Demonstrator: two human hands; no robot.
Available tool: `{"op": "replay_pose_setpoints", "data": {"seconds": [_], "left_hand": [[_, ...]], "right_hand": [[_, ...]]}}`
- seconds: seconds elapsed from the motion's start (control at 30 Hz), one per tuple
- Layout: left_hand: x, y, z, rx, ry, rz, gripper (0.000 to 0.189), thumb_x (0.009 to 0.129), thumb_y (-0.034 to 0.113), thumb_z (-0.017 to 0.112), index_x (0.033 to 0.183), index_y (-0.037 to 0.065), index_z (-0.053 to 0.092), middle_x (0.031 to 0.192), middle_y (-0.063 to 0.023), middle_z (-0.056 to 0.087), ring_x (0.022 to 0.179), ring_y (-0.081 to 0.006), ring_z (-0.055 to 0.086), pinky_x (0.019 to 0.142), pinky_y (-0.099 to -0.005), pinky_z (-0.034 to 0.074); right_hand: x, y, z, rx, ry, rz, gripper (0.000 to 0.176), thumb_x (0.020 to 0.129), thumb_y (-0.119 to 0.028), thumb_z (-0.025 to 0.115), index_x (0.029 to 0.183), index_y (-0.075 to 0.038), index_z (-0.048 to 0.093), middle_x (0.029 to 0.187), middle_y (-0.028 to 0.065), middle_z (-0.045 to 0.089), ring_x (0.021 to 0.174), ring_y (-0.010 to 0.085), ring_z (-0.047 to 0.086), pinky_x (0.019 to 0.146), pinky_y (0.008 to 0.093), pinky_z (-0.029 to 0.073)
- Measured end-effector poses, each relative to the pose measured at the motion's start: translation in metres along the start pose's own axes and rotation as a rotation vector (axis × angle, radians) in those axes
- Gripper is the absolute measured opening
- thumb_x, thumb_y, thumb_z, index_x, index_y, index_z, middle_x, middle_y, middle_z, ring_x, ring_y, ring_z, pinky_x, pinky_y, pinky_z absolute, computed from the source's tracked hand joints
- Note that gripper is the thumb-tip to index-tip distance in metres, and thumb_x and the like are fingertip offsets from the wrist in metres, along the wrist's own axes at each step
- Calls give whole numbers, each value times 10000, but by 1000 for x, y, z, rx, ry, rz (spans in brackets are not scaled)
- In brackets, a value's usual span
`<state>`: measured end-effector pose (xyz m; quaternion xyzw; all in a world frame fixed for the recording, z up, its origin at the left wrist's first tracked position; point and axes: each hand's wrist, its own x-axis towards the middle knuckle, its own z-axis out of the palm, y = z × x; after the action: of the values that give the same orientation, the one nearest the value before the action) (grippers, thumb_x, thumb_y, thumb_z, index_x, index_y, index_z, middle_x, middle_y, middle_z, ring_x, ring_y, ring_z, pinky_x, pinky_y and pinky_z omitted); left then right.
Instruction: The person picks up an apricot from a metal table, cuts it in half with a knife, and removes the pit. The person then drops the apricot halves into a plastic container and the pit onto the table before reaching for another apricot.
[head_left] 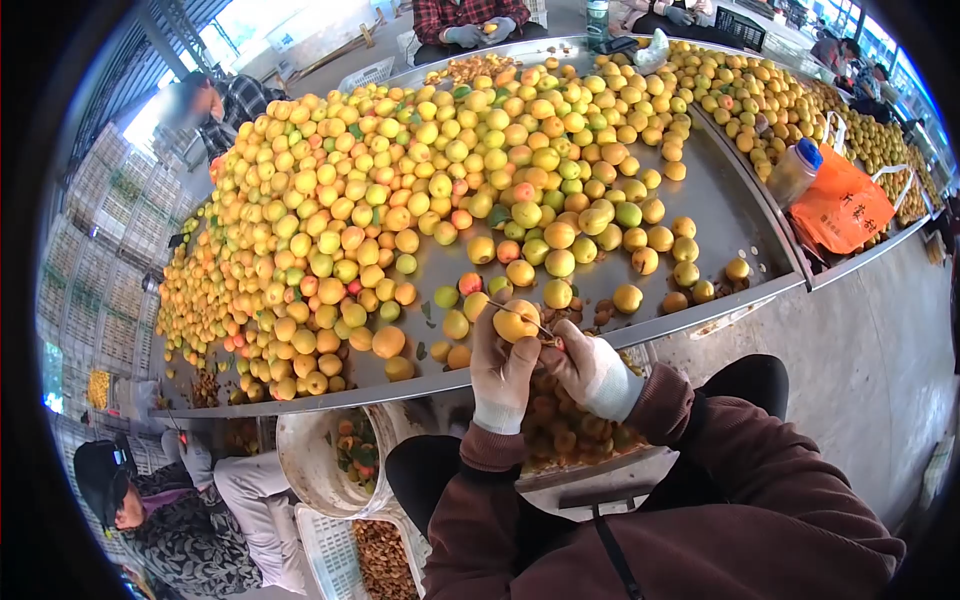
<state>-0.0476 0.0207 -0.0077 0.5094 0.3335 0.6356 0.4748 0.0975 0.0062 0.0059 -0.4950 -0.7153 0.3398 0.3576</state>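
Observation:
In the middle of the head view, an apricot (pixel 516 321) is pinched in the gloved fingers of my left hand (pixel 503 372). A thin metal pitting tool (pixel 548 340) runs across the fruit, its handle end closed in my right hand (pixel 590 372), which also wears a pale glove. Both hands are over the near edge of the metal table (pixel 720 215), where a large heap of apricots (pixel 400 200) is spread. Below my hands, a container of halved apricots (pixel 565 425) sits between my knees, partly hidden by my right hand and sleeve.
At lower left stand a white bucket (pixel 300 455) and a white crate (pixel 335 560) holding brown pits (pixel 387 570). An orange bag (pixel 845 205) and a bottle (pixel 795 170) lie at right. A seated person (pixel 170 520) is at left; other people work across the table.

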Motion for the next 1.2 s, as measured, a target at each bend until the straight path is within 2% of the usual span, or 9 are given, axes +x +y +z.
{"op": "replay_pose_setpoints", "data": {"seconds": [0.23,0.3,0.37,0.6,0.7,0.77,1.03,1.1,1.2], "left_hand": [[-2,1,11,-503,111,-431,631,947,558,520,1243,1,512,1097,-118,633,990,-237,608,901,-383,496],[0,3,11,-534,133,-420,615,954,543,523,1241,-1,510,1098,-106,615,988,-212,588,899,-358,482],[2,7,2,-120,58,-276,522,994,413,527,1290,-16,491,1174,-88,589,1037,-184,564,918,-322,462],[1,6,15,-382,219,-263,518,995,365,545,1336,-14,455,1221,-81,543,1072,-168,544,932,-307,442],[-1,-9,10,-370,249,-344,490,1014,400,476,1314,13,472,1044,-65,605,925,-176,579,850,-307,478],[1,-5,12,74,194,-164,483,1008,440,475,1248,22,507,1020,-77,605,928,-188,583,856,-323,485],[3,2,-1,-411,-13,-448,495,998,447,489,1204,-1,530,1104,-97,596,979,-192,583,868,-318,475],[3,4,-2,50,46,-314,513,998,429,502,1268,-7,508,1139,-91,577,987,-179,585,855,-307,478],[6,8,14,79,186,-63,526,1000,390,516,1331,-16,471,1173,-81,562,980,-173,592,836,-300,486]], "right_hand": [[2,6,11,-121,46,-9,363,950,-333,568,1134,-36,468,768,204,640,720,414,634,588,464,500],[3,9,8,-146,41,-23,350,951,-334,568,1105,-38,461,751,201,636,709,415,635,578,464,498],[4,14,7,-110,15,3,337,952,-331,568,1066,-38,449,732,205,629,696,421,633,564,470,493],[3,9,7,-106,12,-16,342,955,-327,565,1040,-20,439,713,217,619,687,435,627,559,478,492],[4,13,9,-129,16,-25,345,953,-328,565,1049,-21,440,716,217,621,701,432,631,568,479,498],[5,16,9,-67,23,-40,344,947,-327,569,1059,-27,444,720,218,624,714,428,635,582,483,503],[4,11,0,-46,-15,-22,354,943,-348,582,1062,-34,469,750,221,630,735,435,631,595,483,499],[5,15,5,104,47,-72,366,945,-367,579,1065,-38,473,743,218,627,732,439,630,594,474,502],[1,7,9,89,30,-14,376,947,-383,575,1072,-43,475,750,217,632,731,443,628,595,468,505]]}}
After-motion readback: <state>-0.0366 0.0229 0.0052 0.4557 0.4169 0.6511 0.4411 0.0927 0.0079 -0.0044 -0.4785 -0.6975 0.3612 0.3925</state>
